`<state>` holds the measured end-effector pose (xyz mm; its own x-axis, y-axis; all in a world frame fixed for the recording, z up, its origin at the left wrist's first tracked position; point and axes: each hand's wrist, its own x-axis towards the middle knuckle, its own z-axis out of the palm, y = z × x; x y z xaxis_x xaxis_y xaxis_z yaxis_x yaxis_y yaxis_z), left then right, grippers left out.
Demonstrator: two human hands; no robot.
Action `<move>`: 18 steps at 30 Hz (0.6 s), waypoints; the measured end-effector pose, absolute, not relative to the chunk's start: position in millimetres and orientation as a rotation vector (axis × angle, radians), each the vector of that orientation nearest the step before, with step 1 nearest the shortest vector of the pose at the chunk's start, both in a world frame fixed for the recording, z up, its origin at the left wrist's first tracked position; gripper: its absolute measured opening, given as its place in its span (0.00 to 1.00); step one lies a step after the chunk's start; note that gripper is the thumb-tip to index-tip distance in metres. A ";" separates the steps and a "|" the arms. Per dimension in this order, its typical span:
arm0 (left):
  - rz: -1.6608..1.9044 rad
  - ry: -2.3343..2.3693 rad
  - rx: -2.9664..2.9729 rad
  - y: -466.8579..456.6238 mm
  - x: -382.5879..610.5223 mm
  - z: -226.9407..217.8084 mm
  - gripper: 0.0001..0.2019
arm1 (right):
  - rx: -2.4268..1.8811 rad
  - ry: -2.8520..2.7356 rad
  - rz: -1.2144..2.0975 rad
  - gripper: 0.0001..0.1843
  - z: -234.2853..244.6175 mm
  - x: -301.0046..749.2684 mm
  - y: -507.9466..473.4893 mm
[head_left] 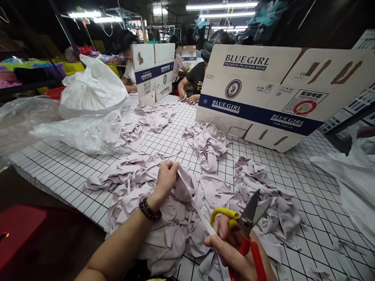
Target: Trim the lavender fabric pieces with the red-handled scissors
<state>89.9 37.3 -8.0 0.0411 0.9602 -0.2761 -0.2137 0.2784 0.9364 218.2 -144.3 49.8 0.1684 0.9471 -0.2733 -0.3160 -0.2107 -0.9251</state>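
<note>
My left hand (167, 177), with a beaded bracelet at the wrist, pinches the top of a pale mauve fabric piece (185, 188). A narrow strip (203, 218) of the fabric runs down tight from there to my right hand (231, 246), whose thumb and finger press on its lower end. The same hand is closed around scissors (247, 222) with red and yellow on the handles. Their blades point up and away, a little apart. Beneath both hands lies a loose heap of similar fabric pieces (164, 230). Part of the right hand's grip is hidden behind the handles.
More fabric piles (206, 144) lie on the grid-patterned tabletop (70, 168). A large beer carton (258, 89) stands at the right, a smaller carton (154, 74) further back. White plastic bags (93, 93) sit at the left. People work across the table. A red object (23, 234) is lower left.
</note>
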 end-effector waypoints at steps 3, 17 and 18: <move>1.242 1.107 1.185 47.9 102.6 17.0 0.13 | -1.203 -0.679 1.396 0.17 35.1 218.1 -142.6; 0.253 0.879 1.084 -32.1 96.6 -18.8 0.30 | -1.295 -0.528 1.367 0.15 -16.8 234.6 -161.7; 0.212 0.831 0.939 -45.4 95.5 -25.5 0.29 | -1.294 -0.539 1.383 0.15 -16.9 235.3 -162.4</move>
<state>95.5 -45.4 -25.5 0.6792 0.4994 -0.5378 0.1810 0.5961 0.7823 235.3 -162.4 -16.9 0.2117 0.8970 -0.3881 -0.3975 -0.2837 -0.8726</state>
